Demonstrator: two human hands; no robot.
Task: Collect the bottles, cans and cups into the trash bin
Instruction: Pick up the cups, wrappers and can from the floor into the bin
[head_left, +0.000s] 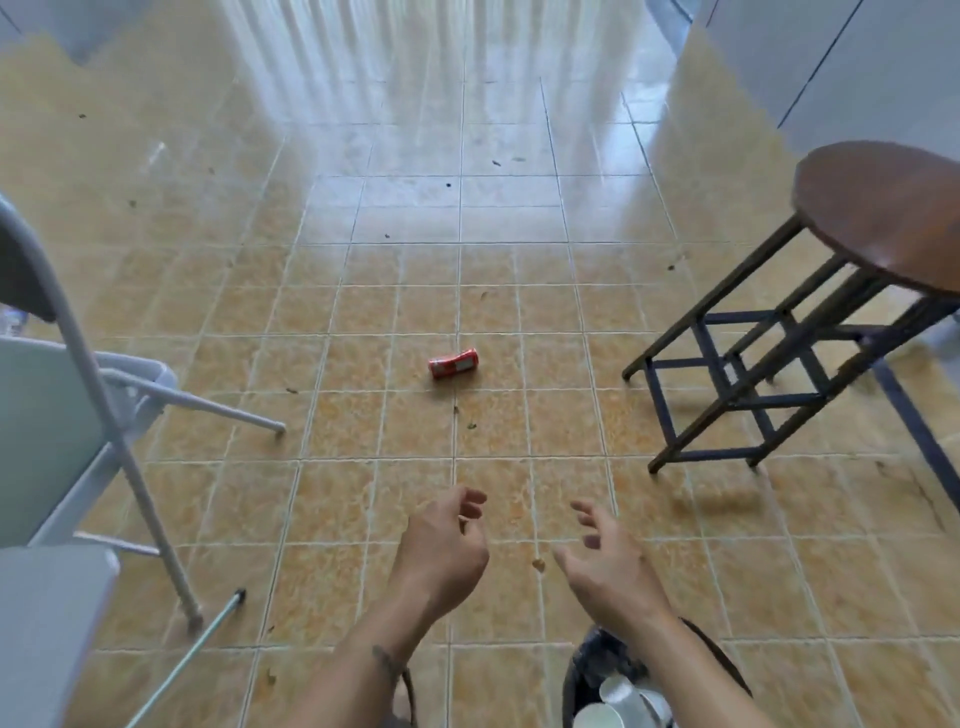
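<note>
Both hands are held out over the tiled floor (363, 499), empty and touching nothing. The left hand (441, 551) has its fingers loosely curled, thumb and fingertips apart. The right hand (602, 561) is spread wider, palm turned inward toward the left hand, fingers fanned. A gap of bare tile shows between the two hands.

Directly under the right forearm, at about 5 o'clock from the hands, sits the trash bin (597, 654), lined with a dark bag; pale cups (618, 696) lie inside it, partly hidden by the arm.

The red can (453, 364) lies on its side on the floor at 12 o'clock from the hands, well apart from them. Its long axis runs roughly 8 o'clock to 2 o'clock, the right end slightly farther away. The can looks dented in the middle. Open tile surrounds it on every side, with only small specks of debris nearby.

At 9 to 10 o'clock stands a grey folding chair (78, 395), one leg reaching in toward the open floor. At 2 o'clock stands a round wooden stool (878, 218), its dark legs near the can's right but not touching it. Between chair and stool the floor is open, running straight ahead to a bright, glossy stretch at the far end.
</note>
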